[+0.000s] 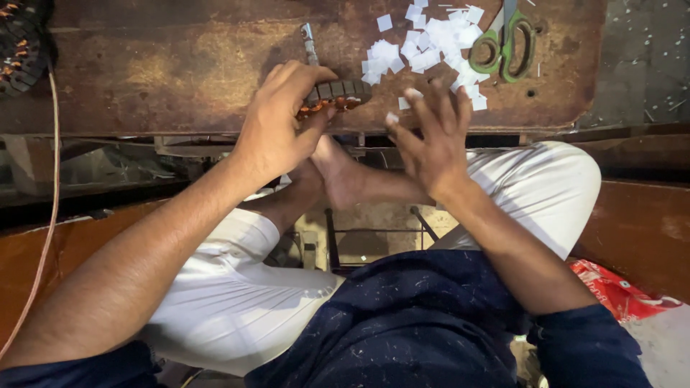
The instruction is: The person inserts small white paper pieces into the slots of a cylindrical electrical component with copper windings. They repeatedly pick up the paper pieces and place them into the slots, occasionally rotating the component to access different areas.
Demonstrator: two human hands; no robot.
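My left hand (277, 118) grips a round motor stator (336, 93) with copper windings, which rests on the near edge of a worn brown wooden board (180, 65). My right hand (431, 136) hovers beside it with fingers spread, and a small white paper slip (392, 118) sits at one fingertip. A heap of small white paper pieces (431, 43) lies on the board just beyond the right hand.
Green-handled scissors (507, 43) lie at the board's far right. A metal tool (309, 42) lies behind the stator. A second wound part (21, 43) sits at the far left with a copper wire (52, 201) trailing down. A red bag (618, 287) lies at the right.
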